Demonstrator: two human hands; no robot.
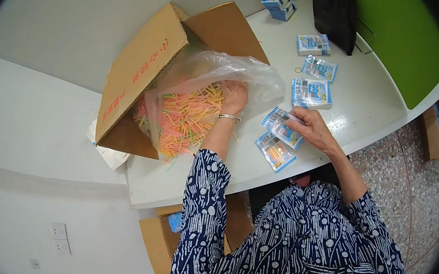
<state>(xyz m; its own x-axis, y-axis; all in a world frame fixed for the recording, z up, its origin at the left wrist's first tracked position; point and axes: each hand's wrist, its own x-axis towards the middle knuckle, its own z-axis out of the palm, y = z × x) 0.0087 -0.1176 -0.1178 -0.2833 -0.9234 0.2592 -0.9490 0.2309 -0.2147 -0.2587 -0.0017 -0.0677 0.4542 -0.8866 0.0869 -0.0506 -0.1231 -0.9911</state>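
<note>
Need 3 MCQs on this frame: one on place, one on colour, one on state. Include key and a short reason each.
1. Where is the left hand?
A. On the black bag
B. Inside the clear plastic bag in the cardboard box, on the coloured sticks
C. Flat on bare table

2. What colour is the panel beyond the table?
A. Green
B. Red
C. Purple

3. What state is the right hand in?
A. Hanging free beside the chair
B. Closed round a cup
C. Fingers on a small blue-edged packet lying on the table

Key:
1 B: the hand reaches into the bag's mouth and rests on the stick pile.
2 A: the surface at upper right is bright green.
3 C: the fingertips press the packet near the table's edge, a second packet just beside it.
</note>
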